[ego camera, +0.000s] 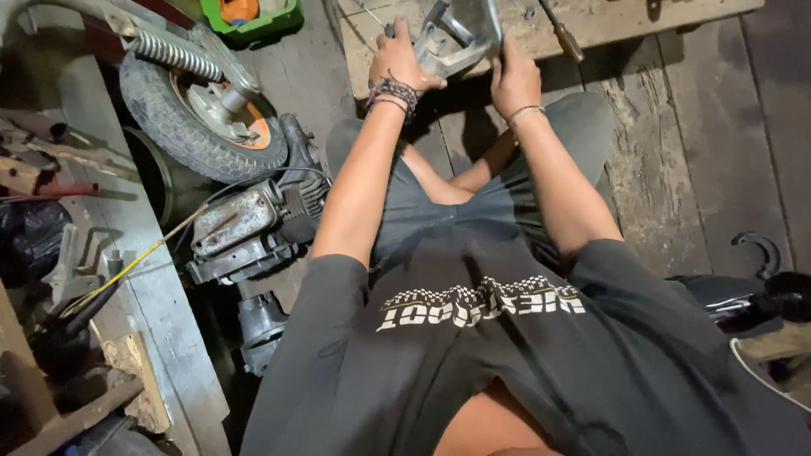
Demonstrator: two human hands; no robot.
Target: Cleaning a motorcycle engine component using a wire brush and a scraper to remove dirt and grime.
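A person in a dark printed T-shirt (507,338) and grey shorts sat cross-legged on a worn plank floor (718,127), working at the near edge of a pale wooden board (608,21) that lay just ahead of both hands. To the right of the hands the floor stayed open, broken only by a dark curved part (760,249) well back towards the body. To the left the room was crowded: a small scooter wheel (198,114) with a coil-spring shock absorber (173,55) stood near the left forearm, a grimy engine block (249,224) sat below it beside the left elbow, and a cluttered workbench (101,253) closed off that side. A green plastic tray (253,21) rested beyond the wheel.

Between the hands stood a grey metal bracket (460,34), propped on the board's near edge. The left hand (397,59), its wrist ringed with bead bracelets, was curled around the bracket's left side, fingers closed on it. The right hand (514,76), wearing a thin bangle, pressed against the right side with fingers wrapped up along the metal. A wooden-handled screwdriver (562,34) lay on the board just right of the right hand, untouched.
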